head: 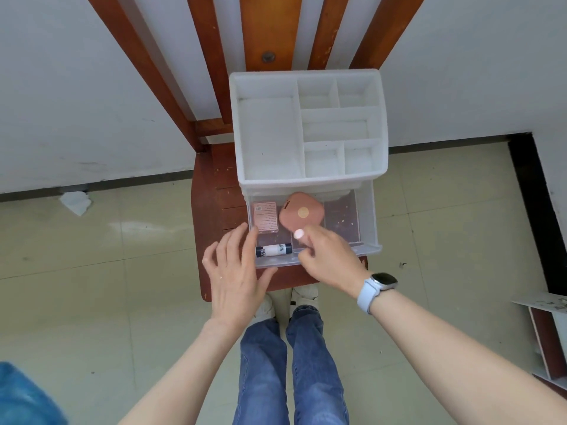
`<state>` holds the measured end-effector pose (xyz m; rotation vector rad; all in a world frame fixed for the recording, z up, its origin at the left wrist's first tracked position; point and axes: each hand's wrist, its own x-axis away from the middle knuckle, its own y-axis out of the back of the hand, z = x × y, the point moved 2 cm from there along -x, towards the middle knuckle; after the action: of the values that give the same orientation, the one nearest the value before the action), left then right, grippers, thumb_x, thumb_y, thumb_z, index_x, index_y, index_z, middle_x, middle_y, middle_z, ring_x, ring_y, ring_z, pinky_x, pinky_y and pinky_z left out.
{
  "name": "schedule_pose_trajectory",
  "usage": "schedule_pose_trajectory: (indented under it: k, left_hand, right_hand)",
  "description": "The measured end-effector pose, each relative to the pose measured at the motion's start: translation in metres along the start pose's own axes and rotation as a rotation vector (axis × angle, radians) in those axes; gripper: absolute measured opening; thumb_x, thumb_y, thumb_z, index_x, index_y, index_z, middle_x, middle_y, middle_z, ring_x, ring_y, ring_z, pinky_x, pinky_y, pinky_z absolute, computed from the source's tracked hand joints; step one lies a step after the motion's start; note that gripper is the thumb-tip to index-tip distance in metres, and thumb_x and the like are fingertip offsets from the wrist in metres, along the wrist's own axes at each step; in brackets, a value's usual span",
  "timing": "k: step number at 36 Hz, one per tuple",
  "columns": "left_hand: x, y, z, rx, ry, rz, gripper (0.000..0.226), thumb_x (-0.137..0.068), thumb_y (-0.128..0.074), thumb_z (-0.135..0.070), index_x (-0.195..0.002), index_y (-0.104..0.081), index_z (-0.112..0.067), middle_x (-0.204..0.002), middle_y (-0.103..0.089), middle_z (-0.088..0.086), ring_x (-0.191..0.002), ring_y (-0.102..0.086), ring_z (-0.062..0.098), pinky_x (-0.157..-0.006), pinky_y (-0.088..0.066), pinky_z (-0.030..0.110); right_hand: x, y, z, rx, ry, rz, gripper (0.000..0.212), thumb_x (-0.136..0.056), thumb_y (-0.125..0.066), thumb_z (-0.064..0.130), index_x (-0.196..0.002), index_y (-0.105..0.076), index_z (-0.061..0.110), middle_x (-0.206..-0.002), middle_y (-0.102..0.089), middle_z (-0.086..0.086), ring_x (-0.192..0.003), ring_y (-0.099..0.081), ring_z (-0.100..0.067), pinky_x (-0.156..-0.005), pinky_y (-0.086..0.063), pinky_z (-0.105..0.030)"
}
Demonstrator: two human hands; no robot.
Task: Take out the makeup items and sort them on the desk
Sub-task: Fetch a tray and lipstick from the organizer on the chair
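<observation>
A pink compact (302, 212), a pink box (265, 217) and a black-and-white tube (273, 250) are lying in the open drawer (366, 216) of a white organizer (308, 127) on a wooden chair (211, 191). The right hand (329, 259), fingers curled, is reaching over the compact, holding nothing; the left hand (236, 271) is resting spread at the drawer's front.

A brown wooden chair (214, 185) is set against a white wall (76, 87); crumpled white paper (75, 202) is seen on the pale tiled floor (92, 302); a black baseboard (534, 194) is noted at right.
</observation>
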<state>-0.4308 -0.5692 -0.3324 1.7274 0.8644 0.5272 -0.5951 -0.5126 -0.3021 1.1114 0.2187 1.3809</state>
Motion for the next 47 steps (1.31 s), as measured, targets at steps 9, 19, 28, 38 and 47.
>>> schedule_pose_trajectory:
  k: [9, 19, 28, 38, 47]
  left_hand:
    - [0.015, -0.006, 0.024, 0.078, 0.091, 0.067, 0.04, -0.08, -0.059, -0.044, -0.103, -0.068, -0.013, -0.09, -0.071, -0.004, -0.098, -0.063, 0.021, -0.104, -0.019, 0.049]
    - [-0.033, -0.029, 0.017, 1.112, 0.604, 0.374, 0.059, -0.096, -0.053, -0.024, -0.148, -0.027, -0.014, -0.148, -0.034, -0.004, -0.133, -0.038, 0.01, -0.108, -0.039, 0.033]
    - [-0.037, -0.066, 0.02, 0.933, 0.483, 0.489, 0.053, -0.09, -0.055, -0.023, -0.14, -0.043, -0.032, -0.136, -0.053, -0.011, -0.123, -0.05, 0.005, -0.102, -0.04, 0.023]
    - [-0.046, -0.079, 0.01, 0.507, 0.419, 0.273, 0.027, -0.098, -0.043, -0.018, -0.106, -0.064, -0.005, -0.063, -0.054, -0.002, -0.06, -0.049, 0.021, -0.054, -0.022, 0.025]
    - [-0.026, -0.061, 0.018, 0.362, 0.487, 0.334, 0.033, -0.096, -0.044, -0.021, -0.066, -0.046, -0.008, -0.048, -0.037, -0.004, -0.044, -0.03, 0.012, -0.056, -0.023, 0.032]
  right_hand:
    - [-0.025, -0.033, 0.028, 0.293, 0.082, 0.221, 0.025, -0.091, -0.044, 0.011, -0.113, -0.056, 0.007, -0.112, -0.054, -0.012, -0.103, -0.052, -0.03, -0.072, -0.04, -0.035]
    - [-0.04, -0.041, -0.002, 0.361, 0.094, 0.199, 0.043, -0.095, -0.045, 0.022, -0.137, -0.041, 0.022, -0.138, -0.047, 0.0, -0.122, -0.043, -0.024, -0.093, -0.042, -0.046]
    - [-0.059, -0.018, -0.024, 0.297, 0.141, 0.294, 0.019, -0.093, -0.043, 0.012, -0.103, -0.058, 0.015, -0.101, -0.062, -0.002, -0.079, -0.049, -0.019, -0.061, -0.03, -0.028]
    - [-0.006, -0.064, -0.075, 0.14, -0.206, -0.076, 0.028, -0.09, -0.045, 0.012, -0.116, -0.056, 0.01, -0.119, -0.049, -0.01, -0.095, -0.056, -0.035, -0.071, -0.049, -0.041]
    - [0.032, -0.1, -0.114, -0.102, -0.392, -0.15, 0.043, -0.094, -0.052, 0.02, -0.135, -0.045, 0.013, -0.136, -0.033, -0.013, -0.107, -0.052, -0.03, -0.087, -0.048, -0.036]
